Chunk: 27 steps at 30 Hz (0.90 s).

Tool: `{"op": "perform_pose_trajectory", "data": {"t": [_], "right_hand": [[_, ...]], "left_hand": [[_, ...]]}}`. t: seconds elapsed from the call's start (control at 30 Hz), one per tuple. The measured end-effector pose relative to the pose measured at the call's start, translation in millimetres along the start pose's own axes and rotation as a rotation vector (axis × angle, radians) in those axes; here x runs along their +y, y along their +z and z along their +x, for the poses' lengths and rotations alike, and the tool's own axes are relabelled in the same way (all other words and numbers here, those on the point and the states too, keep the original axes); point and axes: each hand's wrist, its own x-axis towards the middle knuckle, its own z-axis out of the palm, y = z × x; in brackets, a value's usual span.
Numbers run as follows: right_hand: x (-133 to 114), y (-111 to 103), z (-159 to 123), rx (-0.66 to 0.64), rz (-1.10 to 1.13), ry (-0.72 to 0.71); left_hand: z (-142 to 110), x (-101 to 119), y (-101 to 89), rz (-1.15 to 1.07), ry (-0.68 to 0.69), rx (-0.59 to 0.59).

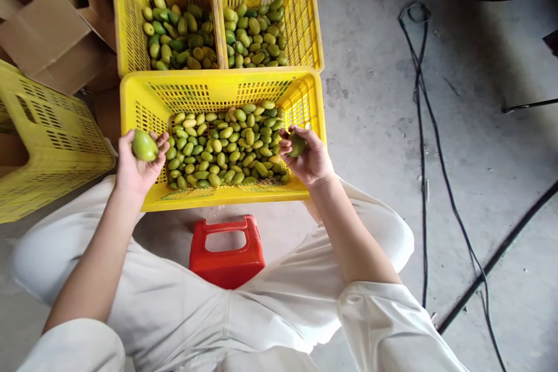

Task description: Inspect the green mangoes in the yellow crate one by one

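My left hand (142,165) is closed around a smooth green oval fruit (144,145) above the left rim of the near yellow crate (218,202). Over that crate's right side, my right hand (307,157) grips a darker green fruit (296,144), partly covered by the fingers. Between the hands, many small green and yellowish oval fruits (226,145) lie loose on the crate's bottom. Their exact kind I cannot tell.
Two more yellow crates, the left one (131,29) and the right one (303,11), hold similar fruit behind. Cardboard boxes (47,29) and a tilted yellow crate (52,133) are at left. A red stool (226,267) stands between my legs. Black cables (436,133) cross the floor.
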Motion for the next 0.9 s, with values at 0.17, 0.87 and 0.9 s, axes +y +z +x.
{"op": "perform_pose_trajectory", "data": {"t": [0.17,0.87,0.9], "right_hand": [[0,8,-1,-0.091,-0.142,-0.015],[11,29,6,-0.09,-0.216,-0.047],[11,29,7,-0.085,-0.208,-0.047]], "left_hand": [[-3,-2,-3.1,0.099,-0.043,-0.134],[16,-10,-13.8,-0.009,0.138,-0.157],[15,-10,-12.1,-0.014,0.132,-0.148]]}}
